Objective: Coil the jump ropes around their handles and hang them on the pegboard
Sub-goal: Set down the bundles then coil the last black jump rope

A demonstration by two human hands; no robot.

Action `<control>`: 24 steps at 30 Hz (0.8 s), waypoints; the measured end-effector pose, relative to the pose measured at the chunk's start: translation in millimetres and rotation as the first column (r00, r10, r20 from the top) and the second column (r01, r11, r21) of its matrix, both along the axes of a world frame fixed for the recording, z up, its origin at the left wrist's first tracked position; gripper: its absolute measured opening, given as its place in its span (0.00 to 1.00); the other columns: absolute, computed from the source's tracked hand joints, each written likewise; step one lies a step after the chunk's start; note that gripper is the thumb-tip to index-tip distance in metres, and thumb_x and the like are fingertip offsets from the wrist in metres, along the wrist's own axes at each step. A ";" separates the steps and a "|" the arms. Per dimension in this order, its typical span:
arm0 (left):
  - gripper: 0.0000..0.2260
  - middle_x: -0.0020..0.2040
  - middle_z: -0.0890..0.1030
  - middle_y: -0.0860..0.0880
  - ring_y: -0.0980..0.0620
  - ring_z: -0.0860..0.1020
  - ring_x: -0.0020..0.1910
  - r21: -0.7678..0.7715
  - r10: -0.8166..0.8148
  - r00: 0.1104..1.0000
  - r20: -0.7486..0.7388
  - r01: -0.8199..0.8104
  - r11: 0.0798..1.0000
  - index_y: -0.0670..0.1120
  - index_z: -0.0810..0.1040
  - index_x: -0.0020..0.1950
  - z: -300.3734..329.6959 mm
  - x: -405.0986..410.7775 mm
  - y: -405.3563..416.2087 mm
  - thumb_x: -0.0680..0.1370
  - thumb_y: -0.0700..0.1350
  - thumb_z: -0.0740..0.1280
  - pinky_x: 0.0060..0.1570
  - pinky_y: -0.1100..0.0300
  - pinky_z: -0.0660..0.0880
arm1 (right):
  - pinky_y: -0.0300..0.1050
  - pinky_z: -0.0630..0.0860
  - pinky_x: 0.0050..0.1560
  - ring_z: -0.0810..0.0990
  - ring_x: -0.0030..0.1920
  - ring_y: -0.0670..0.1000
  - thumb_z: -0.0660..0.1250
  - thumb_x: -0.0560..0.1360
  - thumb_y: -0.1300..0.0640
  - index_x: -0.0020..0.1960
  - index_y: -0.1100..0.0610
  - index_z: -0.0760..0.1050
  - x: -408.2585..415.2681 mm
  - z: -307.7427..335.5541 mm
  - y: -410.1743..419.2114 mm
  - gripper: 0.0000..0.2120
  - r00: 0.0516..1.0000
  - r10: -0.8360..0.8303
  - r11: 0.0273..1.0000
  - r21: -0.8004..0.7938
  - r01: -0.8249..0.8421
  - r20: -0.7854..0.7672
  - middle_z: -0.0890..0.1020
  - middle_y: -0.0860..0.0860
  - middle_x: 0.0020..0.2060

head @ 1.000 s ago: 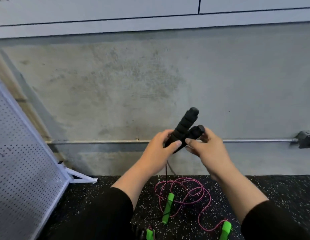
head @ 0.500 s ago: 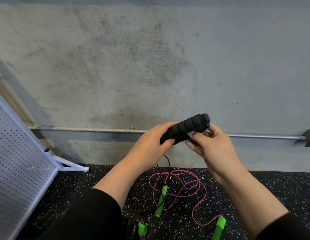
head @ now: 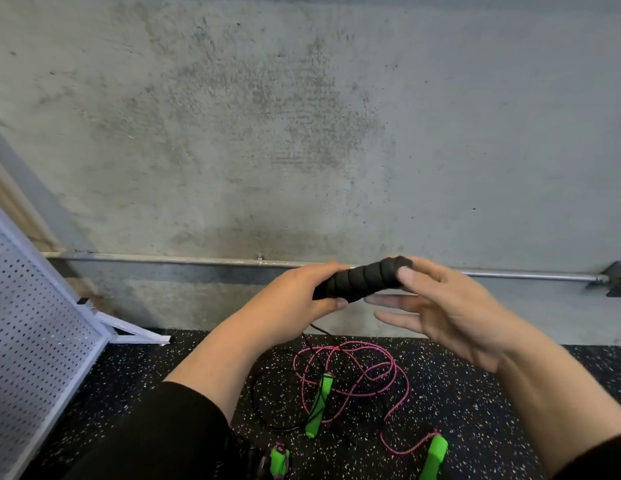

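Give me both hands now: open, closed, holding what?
Left hand: closed around the black handles.
Right hand: open, fingers spread, thumb touching the handles' end.

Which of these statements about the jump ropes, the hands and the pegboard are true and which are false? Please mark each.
1. The left hand grips the black foam handles. True.
2. The pink rope hangs on the pegboard. False: it lies loose on the floor.
3. The right hand has its fingers spread. True.
4. The pegboard stands at the right. False: it is at the left.
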State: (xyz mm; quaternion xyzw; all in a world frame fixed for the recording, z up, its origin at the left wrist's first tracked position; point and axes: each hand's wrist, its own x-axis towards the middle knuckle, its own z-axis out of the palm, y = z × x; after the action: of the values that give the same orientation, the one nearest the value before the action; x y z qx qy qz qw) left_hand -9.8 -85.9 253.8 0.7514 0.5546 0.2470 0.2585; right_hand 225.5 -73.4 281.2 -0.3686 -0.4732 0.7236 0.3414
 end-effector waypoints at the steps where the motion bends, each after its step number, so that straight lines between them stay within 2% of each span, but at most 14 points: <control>1: 0.16 0.56 0.80 0.61 0.61 0.76 0.56 0.006 -0.015 0.999 -0.034 0.015 1.000 0.62 0.75 0.66 0.5 -1.8 -0.6 0.80 0.49 0.71 0.59 0.57 0.73 | 0.55 0.81 0.60 0.82 0.61 0.63 0.83 0.61 0.40 0.66 0.62 0.77 8.1 2.7 1.2 0.41 0.999 0.041 0.999 -0.013 -0.041 0.012 0.83 0.62 0.61; 2: 0.16 0.57 0.79 0.61 0.61 0.75 0.57 0.007 -0.029 0.996 -0.085 0.030 1.000 0.62 0.75 0.65 1.9 -2.5 -2.1 0.80 0.50 0.71 0.59 0.57 0.73 | 0.55 0.81 0.60 0.83 0.60 0.63 0.82 0.58 0.34 0.64 0.61 0.79 14.4 5.6 2.3 0.44 0.997 0.055 0.998 -0.010 -0.055 0.062 0.84 0.62 0.59; 4: 0.16 0.55 0.77 0.59 0.57 0.76 0.56 0.007 -0.066 0.972 -0.226 0.069 0.998 0.64 0.73 0.64 1.7 -1.5 -5.7 0.79 0.52 0.70 0.59 0.53 0.74 | 0.53 0.82 0.58 0.86 0.56 0.58 0.75 0.57 0.25 0.58 0.56 0.83 21.2 9.4 1.8 0.43 0.938 0.062 0.992 0.083 -0.096 0.341 0.86 0.58 0.53; 5: 0.16 0.55 0.77 0.59 0.55 0.76 0.56 -0.003 -0.099 0.950 -0.296 0.103 0.995 0.65 0.71 0.64 1.0 0.8 -7.9 0.79 0.53 0.70 0.58 0.50 0.74 | 0.49 0.83 0.56 0.86 0.53 0.53 0.71 0.59 0.22 0.57 0.52 0.84 20.7 11.5 -1.2 0.41 0.841 0.084 0.969 0.151 -0.193 0.535 0.87 0.54 0.51; 7: 0.16 0.54 0.77 0.58 0.54 0.77 0.56 -0.032 -0.188 0.902 -0.389 0.191 0.981 0.65 0.70 0.64 -1.6 9.6 -13.5 0.78 0.55 0.70 0.56 0.48 0.75 | 0.42 0.82 0.49 0.86 0.46 0.45 0.66 0.65 0.21 0.57 0.46 0.81 14.6 10.2 -9.1 0.34 0.548 0.137 0.857 0.179 -0.483 0.825 0.87 0.47 0.48; 9: 0.15 0.53 0.76 0.57 0.53 0.77 0.56 -0.030 -0.245 0.859 -0.450 0.260 0.965 0.63 0.72 0.63 -5.7 18.6 -16.9 0.78 0.54 0.70 0.54 0.47 0.76 | 0.43 0.78 0.45 0.82 0.39 0.44 0.66 0.72 0.28 0.56 0.44 0.77 5.5 0.7 -16.3 0.23 0.345 0.135 0.761 0.126 -0.636 0.929 0.84 0.46 0.43; 10: 0.15 0.54 0.76 0.57 0.53 0.77 0.56 -0.012 -0.247 0.860 -0.446 0.270 0.963 0.62 0.73 0.63 -7.2 21.4 -16.8 0.78 0.53 0.70 0.55 0.47 0.76 | 0.43 0.78 0.43 0.79 0.36 0.43 0.66 0.75 0.33 0.57 0.45 0.76 1.7 -3.3 -19.1 0.19 0.316 0.127 0.749 0.118 -0.652 0.940 0.83 0.47 0.41; 12: 0.21 0.60 0.76 0.59 0.56 0.76 0.60 0.034 -0.175 0.943 -0.284 0.192 0.981 0.62 0.72 0.66 -8.7 20.1 -12.3 0.76 0.51 0.73 0.62 0.48 0.74 | 0.44 0.78 0.37 0.77 0.32 0.44 0.66 0.78 0.38 0.57 0.47 0.74 1.2 -8.7 -19.3 0.15 0.396 0.135 0.789 0.143 -0.598 0.908 0.79 0.47 0.37; 15: 0.34 0.70 0.72 0.61 0.63 0.71 0.69 -0.023 0.011 0.990 0.138 -0.008 1.000 0.65 0.61 0.77 -3.9 6.3 -4.5 0.75 0.58 0.73 0.72 0.57 0.66 | 0.44 0.74 0.27 0.73 0.27 0.50 0.67 0.77 0.40 0.56 0.56 0.73 9.5 -5.8 -13.3 0.20 0.730 0.168 0.911 0.178 -0.372 0.663 0.78 0.50 0.35; 17: 0.27 0.71 0.73 0.61 0.67 0.71 0.68 -0.074 0.086 0.949 0.305 -0.066 0.995 0.63 0.63 0.78 0.4 0.5 -1.2 0.79 0.61 0.66 0.73 0.60 0.65 | 0.41 0.70 0.25 0.69 0.25 0.50 0.69 0.74 0.41 0.56 0.62 0.70 14.6 -3.3 -12.7 0.26 0.902 0.167 0.971 0.091 -0.220 0.398 0.78 0.55 0.38; 19: 0.17 0.66 0.79 0.59 0.68 0.74 0.63 -0.048 0.143 0.917 0.373 -0.135 0.990 0.56 0.72 0.75 1.5 1.1 -1.0 0.85 0.53 0.59 0.71 0.60 0.68 | 0.43 0.72 0.28 0.68 0.27 0.52 0.72 0.72 0.39 0.60 0.63 0.72 14.9 -2.5 -15.3 0.30 0.971 0.181 0.983 -0.022 -0.180 0.157 0.76 0.60 0.40; 21: 0.15 0.56 0.83 0.56 0.62 0.80 0.56 -0.001 0.158 0.891 0.425 -0.175 0.985 0.53 0.76 0.72 2.9 6.6 -2.1 0.87 0.46 0.57 0.65 0.58 0.73 | 0.49 0.77 0.34 0.71 0.32 0.55 0.73 0.71 0.38 0.63 0.62 0.77 13.3 -0.5 -17.6 0.32 0.982 0.187 0.977 -0.106 -0.185 0.004 0.75 0.61 0.40; 22: 0.15 0.50 0.83 0.55 0.59 0.81 0.50 0.012 0.159 0.878 0.452 -0.184 0.983 0.53 0.76 0.71 3.2 9.4 -2.0 0.87 0.45 0.57 0.60 0.60 0.76 | 0.50 0.78 0.37 0.73 0.33 0.55 0.73 0.70 0.37 0.64 0.61 0.79 12.4 0.1 -18.1 0.33 0.980 0.190 0.971 -0.134 -0.196 -0.059 0.75 0.62 0.39; 24: 0.15 0.40 0.77 0.53 0.56 0.78 0.40 0.024 0.172 0.847 0.504 -0.213 0.977 0.54 0.78 0.69 5.6 13.4 -0.3 0.87 0.43 0.57 0.48 0.63 0.77 | 0.47 0.75 0.32 0.73 0.32 0.54 0.75 0.69 0.36 0.65 0.59 0.79 11.2 1.1 -18.9 0.34 0.966 0.193 0.964 -0.152 -0.219 -0.169 0.75 0.63 0.41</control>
State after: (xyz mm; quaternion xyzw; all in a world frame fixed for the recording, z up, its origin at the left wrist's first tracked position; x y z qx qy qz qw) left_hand 3.7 -86.2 259.4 0.6123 0.5312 0.4789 0.3371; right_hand 236.7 -92.3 282.4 -0.2883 -0.4182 0.8190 0.2668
